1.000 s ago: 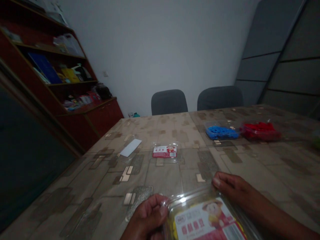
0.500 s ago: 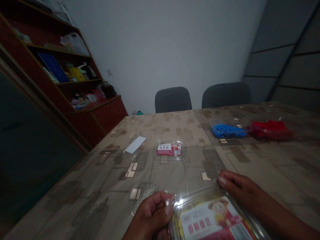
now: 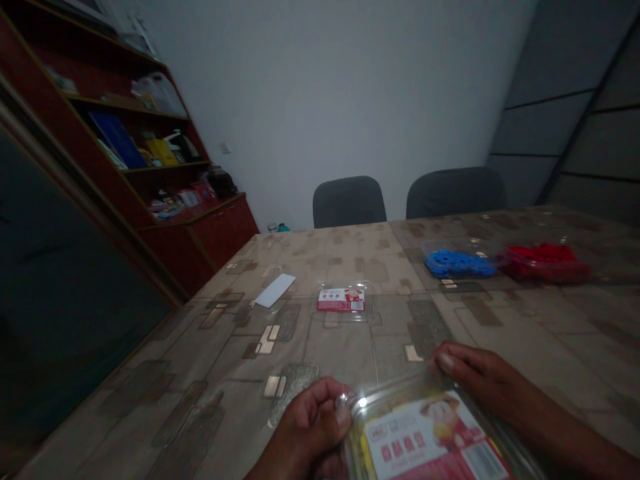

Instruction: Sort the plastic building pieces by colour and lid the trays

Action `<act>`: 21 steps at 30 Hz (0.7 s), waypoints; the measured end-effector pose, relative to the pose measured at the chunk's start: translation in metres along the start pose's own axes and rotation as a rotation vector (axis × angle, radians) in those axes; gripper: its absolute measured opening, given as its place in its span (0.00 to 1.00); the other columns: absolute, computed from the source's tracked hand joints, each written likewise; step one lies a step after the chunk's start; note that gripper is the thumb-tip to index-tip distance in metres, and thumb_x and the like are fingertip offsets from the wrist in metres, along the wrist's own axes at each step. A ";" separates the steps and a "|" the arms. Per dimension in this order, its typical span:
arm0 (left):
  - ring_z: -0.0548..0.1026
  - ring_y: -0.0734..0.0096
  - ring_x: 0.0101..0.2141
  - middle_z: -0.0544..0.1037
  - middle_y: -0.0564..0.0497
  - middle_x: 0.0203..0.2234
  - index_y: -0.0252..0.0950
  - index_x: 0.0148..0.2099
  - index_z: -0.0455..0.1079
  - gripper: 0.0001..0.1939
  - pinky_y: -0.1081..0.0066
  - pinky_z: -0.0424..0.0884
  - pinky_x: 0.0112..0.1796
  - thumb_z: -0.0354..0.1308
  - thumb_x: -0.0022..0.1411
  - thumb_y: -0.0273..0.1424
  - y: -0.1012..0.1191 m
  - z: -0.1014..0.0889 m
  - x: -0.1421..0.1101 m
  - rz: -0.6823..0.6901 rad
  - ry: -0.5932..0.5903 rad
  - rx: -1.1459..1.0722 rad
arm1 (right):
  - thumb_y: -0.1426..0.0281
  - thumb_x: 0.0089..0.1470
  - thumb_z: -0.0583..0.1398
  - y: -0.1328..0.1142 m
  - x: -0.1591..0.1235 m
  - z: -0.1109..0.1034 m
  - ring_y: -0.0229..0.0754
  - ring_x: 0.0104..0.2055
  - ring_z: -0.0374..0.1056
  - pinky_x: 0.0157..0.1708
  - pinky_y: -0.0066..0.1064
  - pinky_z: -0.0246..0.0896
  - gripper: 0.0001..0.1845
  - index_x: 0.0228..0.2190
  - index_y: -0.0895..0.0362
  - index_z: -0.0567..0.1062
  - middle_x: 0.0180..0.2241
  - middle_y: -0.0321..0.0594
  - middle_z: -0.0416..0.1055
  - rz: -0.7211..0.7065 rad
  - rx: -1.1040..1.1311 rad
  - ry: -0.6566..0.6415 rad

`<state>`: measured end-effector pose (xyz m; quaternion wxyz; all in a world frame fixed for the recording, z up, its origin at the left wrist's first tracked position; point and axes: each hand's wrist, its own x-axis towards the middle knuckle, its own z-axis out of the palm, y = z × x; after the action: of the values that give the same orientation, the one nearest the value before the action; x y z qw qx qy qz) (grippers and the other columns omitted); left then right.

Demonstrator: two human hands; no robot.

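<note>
Clear plastic makes the rectangular, see-through box (image 3: 395, 395), and small yellow pieces (image 3: 367, 452) show inside it. A white and pinkish-red paper label (image 3: 425, 433) with a little cartoon figure in a hat sits on top of the box. The box is close to the person, between the two hands, and its near end is cut off from view, so I cannot tell if its bottom touches the table.

The left hand (image 3: 315, 427) is at the left side of the box, with its thumb and fingers clamped on the corner. The right hand (image 3: 483, 373) is at the far right corner of the box, thumb pressed on the edge. Its other fingers are mostly hidden, so I cannot tell how they stand.

Past the box, a bit to the left, lies a flat clear plastic lid (image 3: 371, 308) with a red and white label. More to the left of the box is a white flat strip (image 3: 275, 291). Well past the box, to the right, are a clear tub of blue pieces (image 3: 457, 265) and, just beside it, a clear tub of red pieces (image 3: 543, 255)
</note>
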<state>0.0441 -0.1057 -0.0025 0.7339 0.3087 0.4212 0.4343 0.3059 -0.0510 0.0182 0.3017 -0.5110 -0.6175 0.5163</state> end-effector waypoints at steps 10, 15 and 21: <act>0.66 0.82 0.16 0.73 0.53 0.19 0.30 0.34 0.73 0.13 0.82 0.61 0.16 0.68 0.50 0.33 0.025 0.018 0.028 0.056 0.049 0.089 | 0.46 0.50 0.59 -0.001 0.010 -0.008 0.37 0.22 0.57 0.21 0.27 0.53 0.25 0.23 0.56 0.68 0.20 0.31 0.61 0.046 0.206 0.075; 0.65 0.83 0.15 0.73 0.54 0.18 0.31 0.35 0.73 0.14 0.82 0.58 0.16 0.68 0.50 0.36 0.019 0.016 0.028 0.099 0.099 0.146 | 0.48 0.45 0.64 -0.002 0.002 -0.011 0.33 0.20 0.55 0.20 0.25 0.50 0.25 0.22 0.55 0.65 0.19 0.29 0.60 0.156 0.391 0.010; 0.63 0.84 0.14 0.72 0.55 0.17 0.31 0.33 0.73 0.15 0.82 0.57 0.17 0.68 0.51 0.38 0.018 0.015 0.028 0.093 0.095 0.194 | 0.44 0.45 0.62 0.002 -0.001 -0.007 0.32 0.21 0.54 0.22 0.24 0.51 0.28 0.22 0.56 0.63 0.19 0.28 0.59 0.098 0.452 0.065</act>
<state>0.0586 -0.0743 0.0090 0.6588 0.3766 0.4809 0.4392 0.3134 -0.0498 0.0180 0.4028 -0.4763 -0.4506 0.6385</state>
